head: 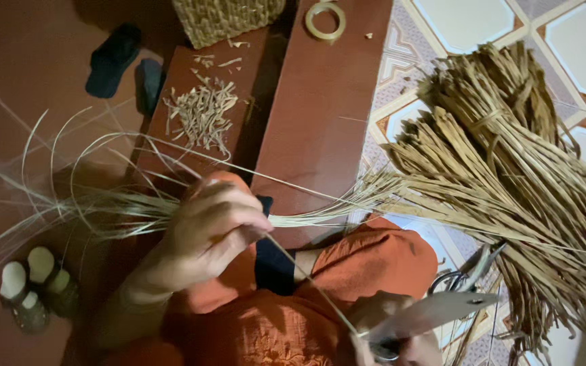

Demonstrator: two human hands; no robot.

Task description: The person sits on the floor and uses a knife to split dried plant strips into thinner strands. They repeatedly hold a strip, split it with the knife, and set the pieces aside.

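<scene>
left hand [211,227] grips straw bundle [306,215], right hand [391,339] holds knife [435,312]

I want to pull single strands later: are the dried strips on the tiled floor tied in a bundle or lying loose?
Tied. A strip band wraps around the bundle of dried strips near its top, pinching it, and below it the strips fan out.

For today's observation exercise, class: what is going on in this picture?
A person in orange clothing grips a bunch of thin straw fibres in the left hand. The right hand holds a flat knife blade against one strand. Scissors lie beside a large bundle of dried leaf strips; trimmings sit on a wooden board.
</scene>
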